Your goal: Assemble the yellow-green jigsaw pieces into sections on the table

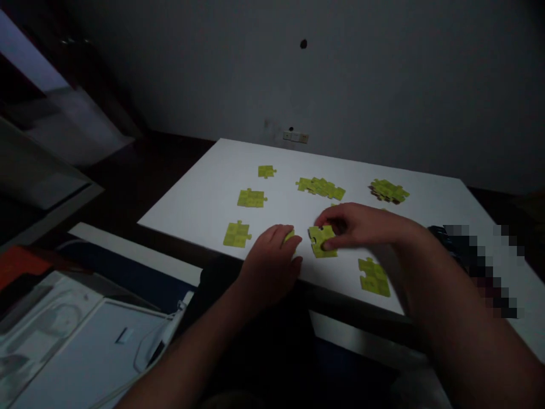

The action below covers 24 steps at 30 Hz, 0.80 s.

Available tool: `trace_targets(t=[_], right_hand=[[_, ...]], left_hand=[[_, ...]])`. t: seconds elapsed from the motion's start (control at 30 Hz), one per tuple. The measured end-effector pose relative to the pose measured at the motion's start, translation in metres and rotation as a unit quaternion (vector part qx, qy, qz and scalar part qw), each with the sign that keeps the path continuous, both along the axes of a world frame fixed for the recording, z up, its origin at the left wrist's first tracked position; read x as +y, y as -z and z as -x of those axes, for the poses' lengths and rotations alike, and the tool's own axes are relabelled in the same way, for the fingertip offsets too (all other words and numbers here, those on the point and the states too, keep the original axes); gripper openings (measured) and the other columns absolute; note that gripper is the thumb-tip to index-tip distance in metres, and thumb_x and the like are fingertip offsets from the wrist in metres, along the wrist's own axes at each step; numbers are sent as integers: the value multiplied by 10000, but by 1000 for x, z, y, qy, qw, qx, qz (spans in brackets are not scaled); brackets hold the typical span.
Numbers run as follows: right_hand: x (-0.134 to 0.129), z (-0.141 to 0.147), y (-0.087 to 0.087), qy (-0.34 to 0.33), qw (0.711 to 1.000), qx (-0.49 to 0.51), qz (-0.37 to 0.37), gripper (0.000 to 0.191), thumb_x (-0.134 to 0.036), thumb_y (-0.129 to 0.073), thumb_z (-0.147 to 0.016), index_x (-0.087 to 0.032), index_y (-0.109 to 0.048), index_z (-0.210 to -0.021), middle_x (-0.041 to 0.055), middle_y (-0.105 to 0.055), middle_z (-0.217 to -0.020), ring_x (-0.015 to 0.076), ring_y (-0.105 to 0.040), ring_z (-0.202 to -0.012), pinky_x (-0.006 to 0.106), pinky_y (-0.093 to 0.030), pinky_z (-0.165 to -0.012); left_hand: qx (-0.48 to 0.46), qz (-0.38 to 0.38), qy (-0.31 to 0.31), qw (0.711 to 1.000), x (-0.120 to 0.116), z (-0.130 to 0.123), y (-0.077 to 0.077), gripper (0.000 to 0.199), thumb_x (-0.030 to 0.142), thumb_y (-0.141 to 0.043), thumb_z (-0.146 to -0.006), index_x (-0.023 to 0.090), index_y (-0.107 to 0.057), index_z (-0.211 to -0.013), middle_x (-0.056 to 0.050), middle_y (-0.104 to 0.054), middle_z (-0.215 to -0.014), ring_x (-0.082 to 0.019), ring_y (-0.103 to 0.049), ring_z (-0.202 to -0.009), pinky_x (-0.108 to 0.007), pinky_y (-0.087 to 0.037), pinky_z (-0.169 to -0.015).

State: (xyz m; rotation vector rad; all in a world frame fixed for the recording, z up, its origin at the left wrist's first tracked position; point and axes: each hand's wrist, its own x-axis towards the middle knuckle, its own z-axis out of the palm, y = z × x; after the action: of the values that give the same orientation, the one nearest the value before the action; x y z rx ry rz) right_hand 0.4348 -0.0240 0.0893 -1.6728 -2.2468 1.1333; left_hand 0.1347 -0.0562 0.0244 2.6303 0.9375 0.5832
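In my right hand [355, 226], which is closed in a pinch, is a yellow-green jigsaw puzzle piece [322, 236], tilted a little above the white table. My left hand [272, 255] rests at the table's near edge, its fingers curled around another yellow-green puzzle piece [289, 234] that is mostly hidden by them. Left of that hand lies a flat puzzle piece [237, 234]. Nearer my right forearm, one more puzzle piece [374, 277] lies close to the table edge.
On the white table [196, 193] are a joined-looking puzzle piece [252, 198], a small piece [267, 171] and two overlapping heaps of pieces, one in the middle [321, 187] and one at the right [388, 191]. An open white box [128, 335] stands lower left. Behind rises a wall.
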Motion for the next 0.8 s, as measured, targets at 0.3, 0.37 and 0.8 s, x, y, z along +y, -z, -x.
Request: trace_targets(t=[0.3, 0.37, 0.8], right_hand=[[-19, 9, -9, -9, 991, -129, -31, 501, -507, -927, -784, -253, -760, -1182, 168, -805, -1240, 409, -777, -1109, 539, -597, -975], [-21, 11, -11, -7, 990, -137, -19, 540, -493, -912, -791, -251, -761, -1249, 180, -818, -1280, 424, -785, -1138, 548, -605, -990], [-26, 18, -7, -28, 991, -128, -1, 484, -461, -864, -828, -255, -814, -1263, 206, -860, -1323, 449, -813, -1189, 581, -629, -1048]], left_hand=[[-27, -42, -8, 999, -3, -7, 18, 290, 231, -601, -1115, 314, -727, -1362, -197, -735, -1528, -412, -704, -1497, -677, -675, -1256], [-27, -49, -3, 998, -4, -6, 21, 306, 240, -588, -1125, 294, -717, -1397, -217, -724, -1564, -417, -692, -1529, -680, -672, -1276], [-50, 18, -2, 999, -7, -8, 30, 581, 262, -609, -1112, 320, -578, -1689, -233, -698, -1673, -452, -648, -1626, -770, -592, -1366]])
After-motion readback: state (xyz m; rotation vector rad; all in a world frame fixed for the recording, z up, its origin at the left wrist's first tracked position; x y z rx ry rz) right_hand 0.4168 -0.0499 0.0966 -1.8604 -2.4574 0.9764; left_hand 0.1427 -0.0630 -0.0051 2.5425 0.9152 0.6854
